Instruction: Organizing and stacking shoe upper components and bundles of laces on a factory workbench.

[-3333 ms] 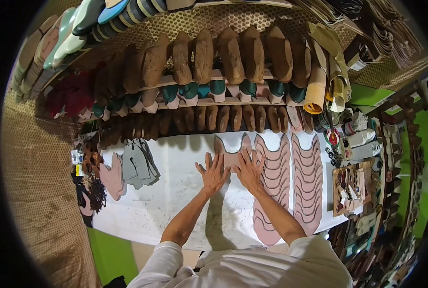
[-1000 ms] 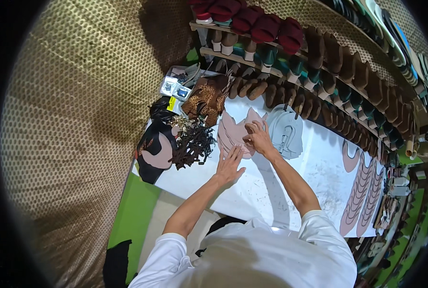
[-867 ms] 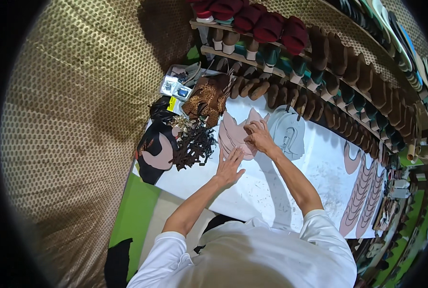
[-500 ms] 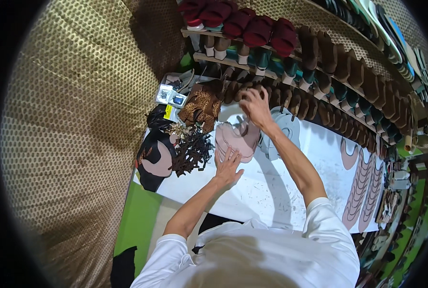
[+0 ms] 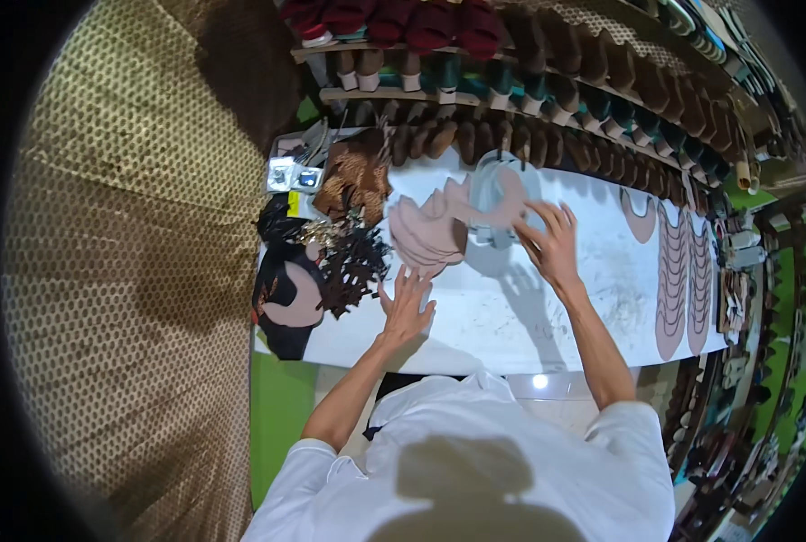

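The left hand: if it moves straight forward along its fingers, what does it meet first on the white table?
Most likely the stack of pink shoe-upper pieces, lying just beyond the fingertips of the left hand, which rests flat on the white table. The dark tangle of straps sits slightly off that line, to the left.

2 hands [image 5: 406, 307]; 1 white table [image 5: 511, 316]

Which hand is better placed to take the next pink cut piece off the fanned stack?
Probably the left hand: it lies flat on the white table just below the fanned pink stack. The right hand is beside the grey piece, farther from the stack.
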Demonstrator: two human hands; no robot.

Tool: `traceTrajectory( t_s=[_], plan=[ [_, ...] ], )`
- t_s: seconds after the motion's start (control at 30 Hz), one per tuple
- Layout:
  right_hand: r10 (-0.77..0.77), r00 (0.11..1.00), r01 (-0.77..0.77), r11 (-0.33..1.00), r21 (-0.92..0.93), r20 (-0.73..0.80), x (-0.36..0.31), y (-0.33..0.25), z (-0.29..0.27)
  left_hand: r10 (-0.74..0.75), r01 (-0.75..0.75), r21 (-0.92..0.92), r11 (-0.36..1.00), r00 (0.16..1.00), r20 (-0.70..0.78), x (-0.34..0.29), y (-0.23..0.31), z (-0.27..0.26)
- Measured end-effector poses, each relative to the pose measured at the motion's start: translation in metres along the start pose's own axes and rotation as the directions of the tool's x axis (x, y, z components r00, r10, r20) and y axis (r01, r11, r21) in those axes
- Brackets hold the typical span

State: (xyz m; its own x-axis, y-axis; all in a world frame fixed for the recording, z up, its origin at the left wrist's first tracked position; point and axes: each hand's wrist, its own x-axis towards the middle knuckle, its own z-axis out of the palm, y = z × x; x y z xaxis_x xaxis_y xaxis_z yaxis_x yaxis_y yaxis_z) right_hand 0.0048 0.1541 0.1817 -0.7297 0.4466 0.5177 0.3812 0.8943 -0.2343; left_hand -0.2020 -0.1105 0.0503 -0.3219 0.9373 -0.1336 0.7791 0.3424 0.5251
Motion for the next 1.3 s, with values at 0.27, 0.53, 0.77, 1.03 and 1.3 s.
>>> traceTrajectory(
  t_s=[0.27, 0.53, 0.77, 1.03, 1.3],
  plan=[
    [0.396, 0.867, -0.362, 0.917, -0.166, 0.303, -0.259, -0.04, 0.008, -0.014, 0.006, -0.042, 0.999, 0.984, -0.179, -0.076, -0.058, -0.008],
    [0.594, 0.801, -0.582, 0.803, -0.129, 0.08, -0.223, -0.103, 0.071, -0.186, 0.183, -0.037, 0.982, 0.939, -0.291, -0.09, -0.111, -0.041],
    [0.445, 0.882, -0.463, 0.88, 0.104, 0.155, -0.062, -0.181, 0.181, -0.231, 0.213, -0.089, 0.973, 0.898, -0.375, -0.096, -0.122, -0.066],
    [0.618, 0.638, -0.715, 0.697, 0.055, 0.46, 0.041, -0.219, 0.251, -0.393, 0.364, -0.152, 0.919, 0.814, -0.427, -0.139, -0.134, -0.075],
    [0.281, 0.892, -0.377, 0.894, 0.242, 0.353, 0.073, -0.197, 0.225, -0.45, 0.378, -0.245, 0.893, 0.781, -0.434, -0.124, -0.142, -0.096]
  ],
)
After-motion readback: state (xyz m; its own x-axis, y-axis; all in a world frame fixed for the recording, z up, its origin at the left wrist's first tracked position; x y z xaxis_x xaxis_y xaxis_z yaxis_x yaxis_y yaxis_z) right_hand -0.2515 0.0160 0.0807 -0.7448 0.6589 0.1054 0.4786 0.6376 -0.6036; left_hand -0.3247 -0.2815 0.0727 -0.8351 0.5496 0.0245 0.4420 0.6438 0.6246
